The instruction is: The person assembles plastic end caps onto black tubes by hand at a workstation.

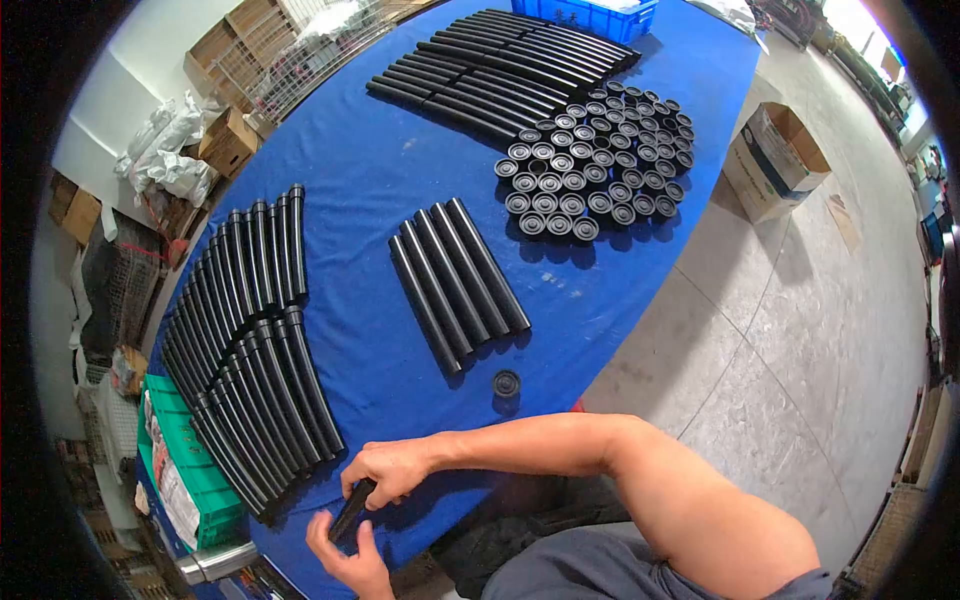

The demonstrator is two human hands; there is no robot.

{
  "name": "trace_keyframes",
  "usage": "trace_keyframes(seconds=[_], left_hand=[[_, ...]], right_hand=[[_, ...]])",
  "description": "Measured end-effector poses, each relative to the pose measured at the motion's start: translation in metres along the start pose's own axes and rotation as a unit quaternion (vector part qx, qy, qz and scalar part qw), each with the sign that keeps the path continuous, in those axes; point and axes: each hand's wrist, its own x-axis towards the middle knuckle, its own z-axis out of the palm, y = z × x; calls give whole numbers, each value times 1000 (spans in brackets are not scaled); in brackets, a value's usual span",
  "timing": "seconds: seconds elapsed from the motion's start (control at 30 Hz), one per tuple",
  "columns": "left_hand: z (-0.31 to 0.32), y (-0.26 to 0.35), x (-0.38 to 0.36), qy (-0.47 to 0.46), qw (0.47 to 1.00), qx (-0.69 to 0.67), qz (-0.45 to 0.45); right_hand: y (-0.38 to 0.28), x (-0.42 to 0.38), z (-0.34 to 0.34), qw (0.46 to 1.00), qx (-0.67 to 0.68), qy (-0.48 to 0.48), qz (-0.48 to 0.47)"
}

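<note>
My right hand [392, 470] is closed around the upper part of a short-looking black tube [350, 512], held tilted near the front edge of the table. Loosely curled about the tube's lower end is my left hand [348, 562], thumb on one side and fingers on the other; how firmly it touches is hard to see. A single round black cap [506, 383] lies on the blue cloth beyond my right forearm. Just past it, several plain black tubes [455, 285] lie side by side. To the left spread two rows of black tubes with collared ends [265, 390].
Many round black caps [570, 180] cluster at the far right of the blue-covered table [350, 150]. Behind them lie more black tubes [490, 70] and a blue crate [590, 18]. A green crate [215, 490] stands at the left edge. On the floor sits a cardboard box [770, 165].
</note>
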Motion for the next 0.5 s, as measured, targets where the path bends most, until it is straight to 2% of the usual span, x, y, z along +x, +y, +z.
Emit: trace_keyframes(seconds=[0.1,0.23,0.37,0.4,0.43,0.47,0.5], left_hand=[[12,1,9,-67,996,47,-26],[14,-19,11,-116,984,0,-136],[15,-12,19,-86,986,-68,-126],[13,-7,22,-91,990,-46,-97],[14,-9,22,-91,986,-83,-114],[10,-9,23,-104,986,-84,-95],[5,1,28,-115,987,-77,-83]], right_hand=[[-2,0,0,1000,10,2,19],[-4,0,-2,1000,21,-8,9],[5,1,-3,996,80,-44,1],[-4,-3,-8,994,92,-56,28],[4,1,-8,989,117,-82,21],[12,-1,-8,993,104,-64,5],[0,-3,-16,989,112,-96,23]])
